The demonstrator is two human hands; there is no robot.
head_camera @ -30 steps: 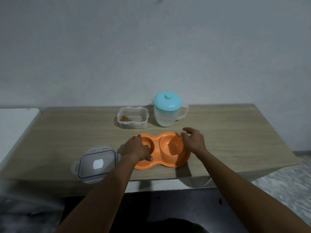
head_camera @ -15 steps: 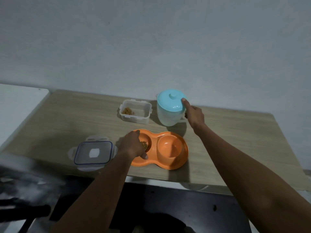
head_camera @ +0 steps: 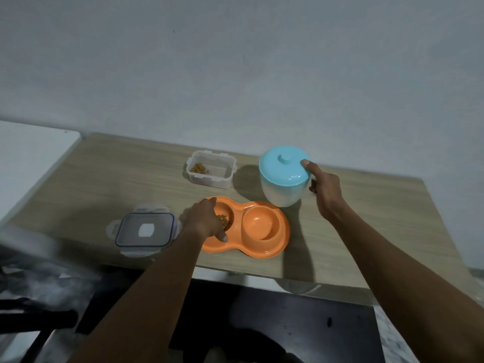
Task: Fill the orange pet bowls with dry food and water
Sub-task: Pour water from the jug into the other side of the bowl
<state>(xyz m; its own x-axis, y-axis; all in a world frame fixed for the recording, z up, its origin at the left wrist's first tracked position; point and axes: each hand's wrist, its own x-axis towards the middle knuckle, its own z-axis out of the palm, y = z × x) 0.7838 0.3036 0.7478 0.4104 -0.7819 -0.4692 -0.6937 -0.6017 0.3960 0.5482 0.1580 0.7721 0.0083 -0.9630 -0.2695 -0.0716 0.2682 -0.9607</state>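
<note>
Orange double pet bowl [head_camera: 246,227] near the front edge of the wooden surface [head_camera: 104,179], roughly mid-width, long axis running left to right along that edge. Left well holding a small heap of brown dry food [head_camera: 223,220]; right well [head_camera: 260,222] bare, no water visible. Left hand [head_camera: 204,222] laid over the left rim, fingers [head_camera: 222,235] curled down onto the bowl's edge, partly covering the food well; actual clamping of the rim not discernible. Water jug [head_camera: 284,189] with light blue lid [head_camera: 284,166], upright, just behind the bowl's right end, toward the rear edge. Right hand [head_camera: 324,191] wrapped around the jug's handle side, thumb pressed on the lid's rim, fingers closed on the jug; handle itself hidden by the hand. Clear food container [head_camera: 210,172], open, toward the rear edge and left of the jug, with a little brown kibble [head_camera: 199,168] in its left corner. Container lid [head_camera: 145,229] with blue seal, flat near the front edge, just left of the bowl and beside the left wrist. White ledge [head_camera: 34,153] adjoining the left edge.
</note>
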